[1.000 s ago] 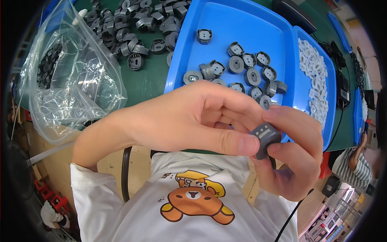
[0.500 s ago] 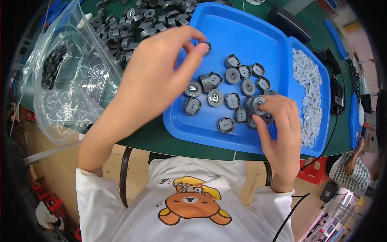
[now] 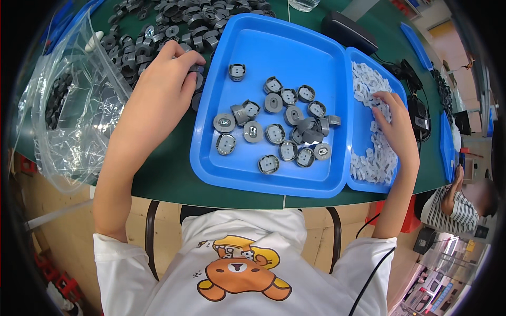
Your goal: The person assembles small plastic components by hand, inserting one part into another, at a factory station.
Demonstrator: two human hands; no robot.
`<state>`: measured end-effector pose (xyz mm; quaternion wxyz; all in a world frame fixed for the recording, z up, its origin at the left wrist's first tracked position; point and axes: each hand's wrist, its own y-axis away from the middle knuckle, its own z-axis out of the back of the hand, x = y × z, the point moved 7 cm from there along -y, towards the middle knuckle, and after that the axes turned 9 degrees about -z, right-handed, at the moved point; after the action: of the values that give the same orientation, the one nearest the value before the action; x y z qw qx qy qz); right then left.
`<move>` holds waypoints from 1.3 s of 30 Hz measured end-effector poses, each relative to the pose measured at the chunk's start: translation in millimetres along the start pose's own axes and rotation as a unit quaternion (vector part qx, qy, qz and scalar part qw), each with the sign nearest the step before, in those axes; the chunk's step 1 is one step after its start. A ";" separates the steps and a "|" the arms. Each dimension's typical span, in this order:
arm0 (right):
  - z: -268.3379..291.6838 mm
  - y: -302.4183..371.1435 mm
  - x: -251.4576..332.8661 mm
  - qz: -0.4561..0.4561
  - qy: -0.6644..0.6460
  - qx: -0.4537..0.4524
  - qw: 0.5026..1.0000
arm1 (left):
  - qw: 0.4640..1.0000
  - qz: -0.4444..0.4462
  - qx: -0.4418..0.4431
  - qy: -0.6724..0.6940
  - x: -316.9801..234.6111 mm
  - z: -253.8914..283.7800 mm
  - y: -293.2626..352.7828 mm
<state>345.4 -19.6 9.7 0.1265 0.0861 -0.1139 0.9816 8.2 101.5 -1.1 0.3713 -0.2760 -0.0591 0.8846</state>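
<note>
My left hand (image 3: 161, 95) is at the near right edge of a heap of grey round plastic parts (image 3: 158, 26). Its thumb and forefinger close round one grey round plastic part (image 3: 198, 69), mostly covered by the fingers. Over the small blue tray (image 3: 348, 118) my right hand (image 3: 396, 124) reaches into small white plastic pieces (image 3: 372, 164), thumb and forefinger apart at the pieces. Between the hands lies the large blue tray (image 3: 274, 45), holding several grey round parts (image 3: 253, 131). Some show light inserts; one part (image 3: 237, 72) sits alone toward the tray's far left.
At the left a clear plastic bag (image 3: 79, 126) holds dark parts. Behind the trays are a black box-shaped object (image 3: 349, 30) and a clear cup (image 3: 304, 4). Black cables and a power adapter (image 3: 420, 118) lie right of the small tray. Another person (image 3: 458, 203) is at the far right.
My left hand left a grey part in the large tray and moved left to the heap. My right hand released grey parts and moved right to the white pieces. The view shifted slightly.
</note>
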 end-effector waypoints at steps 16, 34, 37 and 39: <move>12.0 -2.8 -4.4 -0.007 -0.074 -0.088 0.993 | 0.997 0.027 -0.054 0.037 3.4 12.5 -2.4; 12.4 25.1 155.1 0.013 -0.596 0.183 0.782 | 0.997 0.000 -0.077 0.014 9.9 2.2 -8.2; 1.4 28.4 169.2 0.024 -0.615 0.190 0.765 | 0.991 -0.045 -0.116 -0.049 3.4 8.4 -7.5; -6.7 29.8 170.0 0.023 -0.619 0.189 0.762 | 0.992 -0.028 -0.115 -0.041 0.7 9.2 -8.4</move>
<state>174.4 -7.2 30.9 -0.0130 0.6948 0.0189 0.7189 8.2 108.9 8.9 0.3590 -0.2786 -0.1837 0.8717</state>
